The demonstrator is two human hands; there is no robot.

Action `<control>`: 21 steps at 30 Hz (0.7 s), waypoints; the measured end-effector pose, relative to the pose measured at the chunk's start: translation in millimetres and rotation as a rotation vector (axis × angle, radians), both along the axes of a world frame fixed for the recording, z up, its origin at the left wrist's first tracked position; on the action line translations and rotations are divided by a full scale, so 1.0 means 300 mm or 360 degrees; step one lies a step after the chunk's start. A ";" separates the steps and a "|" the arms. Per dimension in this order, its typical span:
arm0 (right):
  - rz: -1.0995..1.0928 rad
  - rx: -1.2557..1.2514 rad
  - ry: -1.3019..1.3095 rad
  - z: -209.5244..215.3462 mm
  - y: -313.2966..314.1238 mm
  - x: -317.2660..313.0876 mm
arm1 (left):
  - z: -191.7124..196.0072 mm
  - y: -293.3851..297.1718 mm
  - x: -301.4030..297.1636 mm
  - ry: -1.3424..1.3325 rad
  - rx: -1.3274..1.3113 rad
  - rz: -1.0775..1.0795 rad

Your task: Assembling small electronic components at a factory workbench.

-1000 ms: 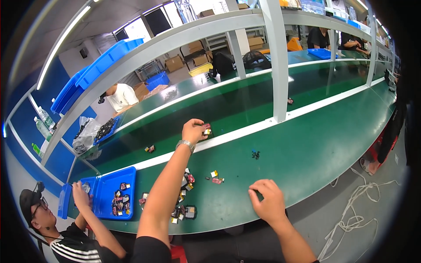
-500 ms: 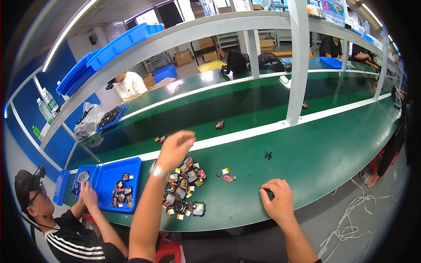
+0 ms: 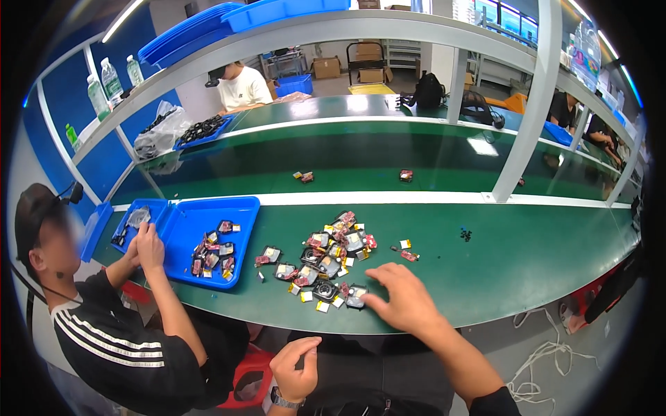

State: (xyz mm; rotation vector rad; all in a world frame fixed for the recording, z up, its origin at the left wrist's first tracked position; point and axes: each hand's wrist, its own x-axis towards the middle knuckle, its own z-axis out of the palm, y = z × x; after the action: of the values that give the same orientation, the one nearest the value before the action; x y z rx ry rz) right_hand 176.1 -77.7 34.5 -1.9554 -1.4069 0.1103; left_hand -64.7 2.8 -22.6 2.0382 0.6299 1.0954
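R hand (image 3: 404, 299) by elec. parts pile (image 3: 329, 265) on grn tbl (image 3: 444, 284).

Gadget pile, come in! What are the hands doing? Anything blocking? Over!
Right hand open, at right edge of gadget pile, contact unclear. Left hand curled, off green table, grip unclear. Gadget pile jumbled. Nothing seen between right hand and gadget pile.

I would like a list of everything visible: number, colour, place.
Electronic assemblies: many, black-grey-red, table middle and tray
Table: one, green, front
Large tray: one, blue, table left
Small pieces: several, black, table right
Clusters: at least two, reddish, beyond white rail
Bottles: at least four, clear or green, upper left
Overhead trays: several, blue, shelf top
Cardboard boxes: several, brown, background
Co-worker: one, black top, left
Person opposite: one, white top, background
Cables: several, white, floor right
Left hand: one, bare, below table edge
Right hand: one, bare, beside assemblies
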 end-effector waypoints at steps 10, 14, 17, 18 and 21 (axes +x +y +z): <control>0.0067 -0.0127 0.0067 -0.015 -0.019 -0.053 | -0.044 0.002 -0.022 -0.0109 -0.0014 0.0136; 0.0081 -0.0151 0.0190 0.034 -0.088 -0.020 | -0.041 0.006 0.000 -0.0188 0.0087 0.0107; 0.0249 -0.0192 0.0153 0.027 -0.119 0.031 | 0.004 0.015 0.047 -0.0181 0.0177 0.0037; 0.0369 -0.0211 0.0150 0.026 -0.124 0.048 | 0.022 0.017 0.068 -0.0149 0.0223 -0.0004; 0.0368 -0.0252 0.0059 0.041 -0.134 0.052 | 0.067 0.027 0.142 -0.0068 0.0248 -0.0103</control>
State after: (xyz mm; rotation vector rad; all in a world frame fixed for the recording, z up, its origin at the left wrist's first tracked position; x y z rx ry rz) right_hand 191.8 -117.8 46.8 -1.8977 -1.6382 0.3734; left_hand -22.2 10.9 -2.6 2.1453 0.4660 1.1783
